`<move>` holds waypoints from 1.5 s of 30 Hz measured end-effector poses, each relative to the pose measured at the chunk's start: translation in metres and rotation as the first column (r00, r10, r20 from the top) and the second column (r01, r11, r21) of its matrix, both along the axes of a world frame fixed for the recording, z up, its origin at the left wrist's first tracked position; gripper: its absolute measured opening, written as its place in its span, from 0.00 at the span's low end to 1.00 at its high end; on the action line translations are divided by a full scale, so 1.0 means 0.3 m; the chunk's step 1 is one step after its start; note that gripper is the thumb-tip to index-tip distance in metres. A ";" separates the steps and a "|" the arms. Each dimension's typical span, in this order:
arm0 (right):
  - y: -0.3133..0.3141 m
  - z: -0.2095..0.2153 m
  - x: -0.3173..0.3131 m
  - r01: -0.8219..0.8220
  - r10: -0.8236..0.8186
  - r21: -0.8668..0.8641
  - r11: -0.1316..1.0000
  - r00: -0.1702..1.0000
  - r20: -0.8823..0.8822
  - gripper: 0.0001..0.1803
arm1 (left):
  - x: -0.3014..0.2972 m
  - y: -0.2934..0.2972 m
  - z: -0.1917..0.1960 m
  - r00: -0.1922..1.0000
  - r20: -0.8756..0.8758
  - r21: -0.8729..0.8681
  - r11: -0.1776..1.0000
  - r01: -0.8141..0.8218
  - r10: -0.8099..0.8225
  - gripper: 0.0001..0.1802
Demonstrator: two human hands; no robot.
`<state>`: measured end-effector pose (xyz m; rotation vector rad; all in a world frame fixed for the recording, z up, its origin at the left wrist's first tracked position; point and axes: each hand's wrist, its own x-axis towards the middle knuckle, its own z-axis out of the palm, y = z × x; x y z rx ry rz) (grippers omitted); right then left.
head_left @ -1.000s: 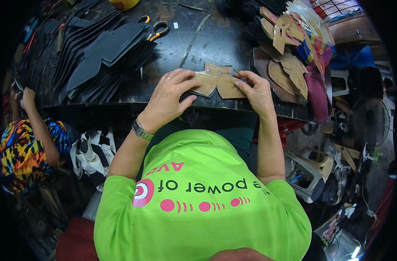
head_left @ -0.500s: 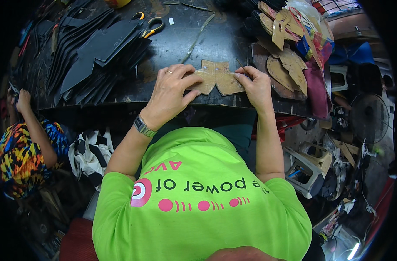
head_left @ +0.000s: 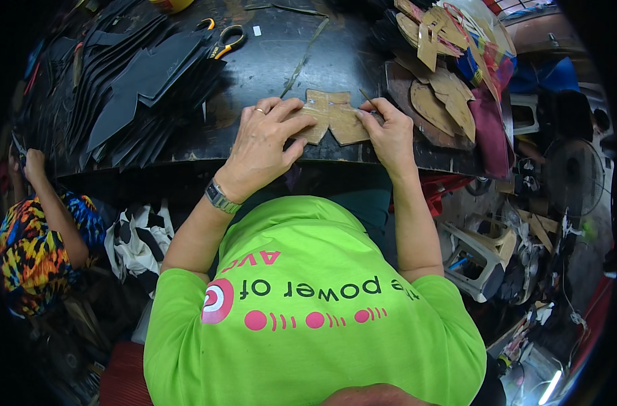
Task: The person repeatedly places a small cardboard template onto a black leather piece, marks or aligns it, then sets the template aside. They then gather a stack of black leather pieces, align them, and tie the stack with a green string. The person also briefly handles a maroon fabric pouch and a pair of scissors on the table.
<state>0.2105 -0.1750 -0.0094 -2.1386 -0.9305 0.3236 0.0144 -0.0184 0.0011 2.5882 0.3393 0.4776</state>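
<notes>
— Lying flat near the front edge of the dark desk [head_left: 268, 61], is that tan cut-out piece [head_left: 332, 116] what both hands are working on?

— Yes. It is a flat, notched shape, seemingly leather or card, and it is sitting between the two hands. The left hand [head_left: 261, 145] is pressing down on its left wing with the fingers [head_left: 291, 111] spread and flattened, not curled round anything, so I judge it is pinning the piece so that it cannot slide.

— And the right hand [head_left: 389, 132]?

— It is resting on the right wing, fingers bent and pinched together on a thin dark tool [head_left: 366, 98] that is sticking out above them; what sort of tool I cannot tell.

— What is lying around it?

— To the left, a fanned stack of black cut pieces [head_left: 139, 88] is taking up much of the desk, probably kept within reach. Yellow-handled scissors [head_left: 220, 40] are lying just beyond that stack. To the right, more tan and brown shaped pieces [head_left: 443, 88] are piling up near the edge.

— Anyone else nearby?

— A person in a bright patterned shirt [head_left: 34, 250] is crouching low at the left, one hand reaching up toward the desk's side.
</notes>
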 end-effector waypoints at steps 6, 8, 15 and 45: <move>0.003 -0.006 -0.008 -0.016 0.011 0.068 0.998 0.997 0.070 0.09 | 0.001 -0.006 0.006 0.999 -0.051 0.072 0.997 0.014 -0.010 0.22; 0.002 -0.010 -0.010 -0.013 0.010 0.064 0.998 0.998 0.054 0.09 | -0.001 -0.007 0.008 0.997 -0.070 0.091 0.996 0.014 -0.008 0.22; -0.012 0.025 0.026 -0.021 0.021 -0.002 1.000 1.000 0.012 0.08 | 0.001 -0.001 0.010 0.997 -0.069 0.102 0.995 0.022 -0.015 0.21; 0.107 -0.055 -0.064 -0.267 0.112 0.255 0.929 0.862 0.494 0.04 | 0.015 0.017 -0.007 0.998 -0.038 0.080 0.996 0.044 -0.041 0.20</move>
